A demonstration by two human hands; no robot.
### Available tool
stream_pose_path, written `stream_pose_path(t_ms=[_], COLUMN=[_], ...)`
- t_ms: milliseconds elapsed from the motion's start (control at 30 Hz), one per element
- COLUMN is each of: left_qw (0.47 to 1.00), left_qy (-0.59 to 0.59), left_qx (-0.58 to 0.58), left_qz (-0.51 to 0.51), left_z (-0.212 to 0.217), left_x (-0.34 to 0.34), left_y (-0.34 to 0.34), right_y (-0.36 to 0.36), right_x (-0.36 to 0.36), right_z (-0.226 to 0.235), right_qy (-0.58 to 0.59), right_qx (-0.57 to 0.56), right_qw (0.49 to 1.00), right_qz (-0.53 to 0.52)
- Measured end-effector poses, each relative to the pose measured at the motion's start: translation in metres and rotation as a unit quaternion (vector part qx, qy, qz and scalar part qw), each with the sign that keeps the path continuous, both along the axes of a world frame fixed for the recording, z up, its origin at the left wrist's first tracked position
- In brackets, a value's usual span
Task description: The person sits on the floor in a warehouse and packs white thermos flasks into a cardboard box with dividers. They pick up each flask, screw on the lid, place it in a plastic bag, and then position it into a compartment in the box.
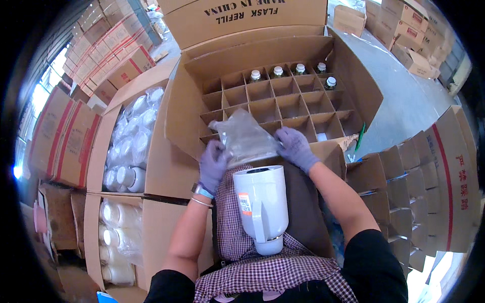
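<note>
A clear plastic bag (246, 135) is stretched between my two hands in front of the open carton. My left hand (212, 165), in a grey glove, is closed on the bag's left side. My gloved right hand (297, 149) pinches its right edge. On my lap, over a checked apron (237, 272), lies a white vacuum flask body (270, 194) with a side handle and an orange-and-white label. Its wide, dark opening points toward the carton and its narrower end toward me. Neither hand touches the flask.
Ahead stands a carton (273, 38) with cardboard dividers; several white-capped glass pieces (278, 71) sit in its far cells. At left, cartons hold bagged white flask parts (134, 136) and white containers (118, 214). Folded cardboard dividers (399, 202) lie at right. Stacked boxes (113, 50) stand behind.
</note>
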State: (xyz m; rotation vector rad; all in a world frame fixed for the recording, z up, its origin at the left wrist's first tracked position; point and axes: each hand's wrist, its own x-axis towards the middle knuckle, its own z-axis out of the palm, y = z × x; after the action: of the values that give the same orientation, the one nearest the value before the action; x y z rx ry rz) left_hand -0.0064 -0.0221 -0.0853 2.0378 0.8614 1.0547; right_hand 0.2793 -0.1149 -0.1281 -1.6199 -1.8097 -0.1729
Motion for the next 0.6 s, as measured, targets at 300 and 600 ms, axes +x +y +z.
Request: stream_pose_path(t_ms=[300, 600], left_qw=[0.95, 0.932], left_qy=[0.117, 0.149], left_qx=[0.202, -0.179], left_qz=[-0.207, -0.276], left_z=[0.026, 0.047], left_x=[-0.069, -0.054], left_y=[-0.158, -0.211], right_y=[-0.164, -0.265], right_x=[-0.057, -0.114], right_z=[0.079, 0.056], right_qy=[0.034, 0.301], right_qx=[-0.175, -0.168], right_qw=[0.94, 0.918], right_qz=[0.29, 0.194])
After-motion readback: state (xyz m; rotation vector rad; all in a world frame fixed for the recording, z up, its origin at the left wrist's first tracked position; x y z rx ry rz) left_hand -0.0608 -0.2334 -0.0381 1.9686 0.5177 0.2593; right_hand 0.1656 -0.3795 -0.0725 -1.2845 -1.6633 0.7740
